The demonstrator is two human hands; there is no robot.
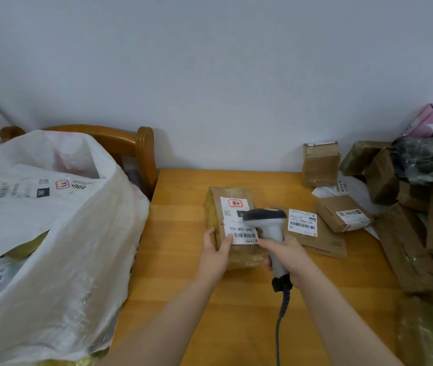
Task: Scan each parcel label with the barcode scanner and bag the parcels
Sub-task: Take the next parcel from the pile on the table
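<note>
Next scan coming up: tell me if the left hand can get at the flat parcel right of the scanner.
Probably not directly. The left hand holds the box, and the scanner and right hand stand between it and the flat parcel; it would have to let go and cross them.

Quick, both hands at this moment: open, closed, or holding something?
Left hand: holds the labelled parcel by its near left edge, thumb on the label.
Right hand: grips the barcode scanner by its handle.
</note>
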